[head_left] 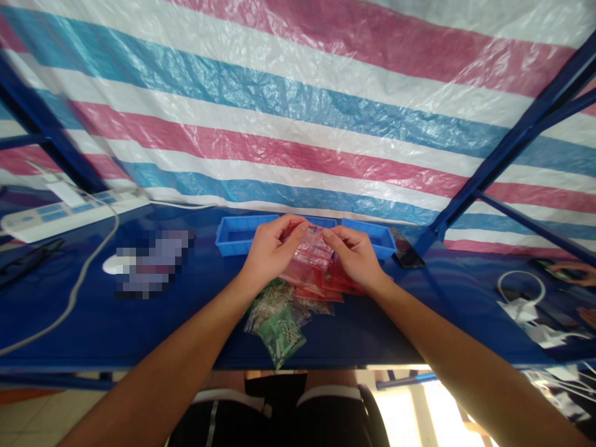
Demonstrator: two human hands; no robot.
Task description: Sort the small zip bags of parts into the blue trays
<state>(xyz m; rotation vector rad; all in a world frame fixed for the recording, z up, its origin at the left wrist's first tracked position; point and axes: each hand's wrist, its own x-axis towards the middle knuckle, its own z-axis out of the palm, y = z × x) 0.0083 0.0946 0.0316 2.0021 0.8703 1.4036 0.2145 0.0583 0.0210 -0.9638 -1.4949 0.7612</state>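
Power strip sits at the far left of the blue worktop as I watch through the head camera, a white plug on it and a grey cable curling down towards the near edge. Right of the cable I see a rounded white thing beside a patch too blurred to name. Next comes the left tray, blue and partly behind the left hand. Below that hand, clear bags lie in a heap, with a green bag nearest the edge. The left thumb and fingers pinch one side of a small pink bag, which I see held up between the two hands, above a pile of red bags and in front of the middle tray. The right hand pinches the bag's other side near its upper corner; what its curled fingers touch underneath I cannot tell. Behind it stands the right tray, with a dark phone just beside. Farther right lie a white cable loop and white chargers, and at the edge of my view another person's hand.
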